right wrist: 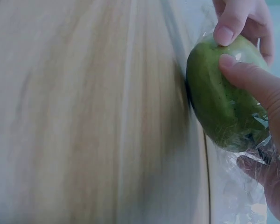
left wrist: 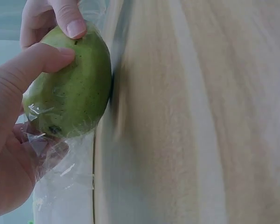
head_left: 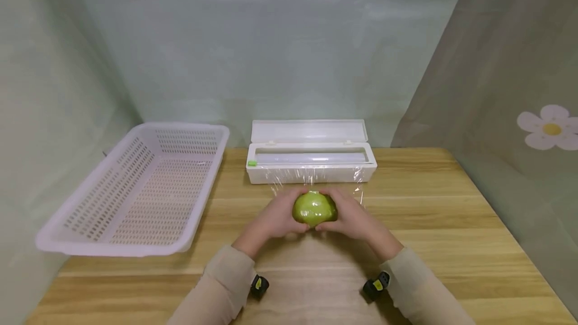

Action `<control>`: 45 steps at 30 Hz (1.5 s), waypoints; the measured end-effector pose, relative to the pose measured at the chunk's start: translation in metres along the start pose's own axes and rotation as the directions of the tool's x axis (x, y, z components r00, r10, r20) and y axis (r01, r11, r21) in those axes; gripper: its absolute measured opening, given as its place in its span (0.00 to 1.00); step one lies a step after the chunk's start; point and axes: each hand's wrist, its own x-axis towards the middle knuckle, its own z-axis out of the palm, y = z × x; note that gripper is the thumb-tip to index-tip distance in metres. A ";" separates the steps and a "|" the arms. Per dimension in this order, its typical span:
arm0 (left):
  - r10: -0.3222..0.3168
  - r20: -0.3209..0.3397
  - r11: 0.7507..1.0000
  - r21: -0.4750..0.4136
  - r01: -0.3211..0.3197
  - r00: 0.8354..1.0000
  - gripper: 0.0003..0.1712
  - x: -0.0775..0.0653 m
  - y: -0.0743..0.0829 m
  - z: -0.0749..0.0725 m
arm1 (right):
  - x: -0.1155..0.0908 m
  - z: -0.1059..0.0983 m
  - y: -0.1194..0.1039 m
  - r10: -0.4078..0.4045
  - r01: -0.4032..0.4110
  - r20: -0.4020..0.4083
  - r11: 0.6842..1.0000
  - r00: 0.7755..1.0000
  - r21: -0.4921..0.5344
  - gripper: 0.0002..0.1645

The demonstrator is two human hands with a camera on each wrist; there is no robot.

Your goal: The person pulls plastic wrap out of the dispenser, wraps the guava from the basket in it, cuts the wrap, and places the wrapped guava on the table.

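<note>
A green mango (head_left: 314, 208), partly covered by clear cling film (left wrist: 67, 175), is held between both hands just in front of a white film dispenser (head_left: 311, 174). My left hand (head_left: 279, 215) grips its left side, the thumb lying on the near face. From the right, my right hand (head_left: 351, 217) grips it the same way, and the two thumb tips almost meet. In the right wrist view, crinkled film gathers between the mango (right wrist: 224, 98) and the right palm. The film stretches back to the dispenser, whose lid (head_left: 309, 131) stands up with a film roll (head_left: 311, 157) inside.
On the left of the wooden table (head_left: 429, 245) stands a white perforated basket (head_left: 200, 214). A small green slider (head_left: 252, 163) sits at the dispenser's left end. Grey-green curtains (head_left: 289, 54) enclose the back and sides.
</note>
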 end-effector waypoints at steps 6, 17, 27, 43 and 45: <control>0.012 -0.042 0.998 0.069 -0.009 0.999 0.53 -0.005 -0.001 0.001 | 0.002 0.001 0.000 -0.017 0.017 0.002 1.000 1.000 0.021 0.49; -0.035 -0.027 0.997 0.064 0.037 0.999 0.51 -0.001 -0.004 -0.006 | 0.006 0.000 0.002 0.004 -0.006 0.030 0.999 1.000 0.043 0.50; -0.030 0.015 1.000 -0.003 0.030 0.999 0.47 0.004 0.002 -0.010 | 0.004 -0.009 0.001 0.003 -0.011 0.069 0.994 0.998 0.108 0.48; -0.015 0.076 1.000 -0.014 0.016 0.997 0.47 0.004 0.001 -0.009 | -0.007 -0.013 -0.005 0.071 -0.083 0.151 0.994 0.986 0.072 0.50; -0.009 0.085 1.000 -0.023 0.011 0.996 0.46 0.004 0.001 -0.009 | -0.008 -0.013 -0.005 0.066 -0.077 0.152 0.994 0.986 0.071 0.50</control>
